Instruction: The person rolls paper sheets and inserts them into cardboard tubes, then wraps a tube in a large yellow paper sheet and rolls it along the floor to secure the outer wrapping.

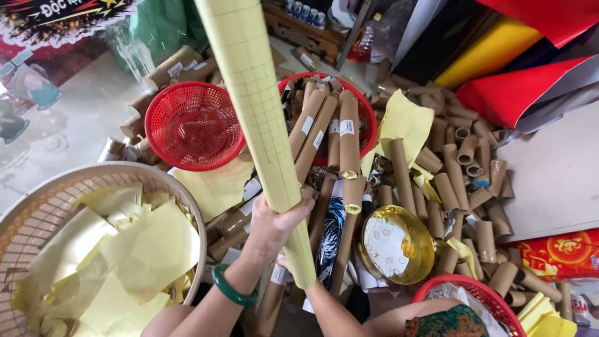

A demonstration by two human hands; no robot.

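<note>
**Lots of Yellow, Red and Brown**

The long rolled paper tube [262, 118] is pale yellow with a thin grid of lines. The round plastic basket with holes [193, 125] is bright red. The big woven round basket [37, 206] is tan, and the loose paper sheets [137, 249] inside it are soft yellow. The short cardboard tubes [462, 181] are brown. The shiny round roll of foil [396, 243] is gold. The smooth bangle on the wrist [232, 290] is green. The folded plastic sheet [518, 87] is red.
</note>
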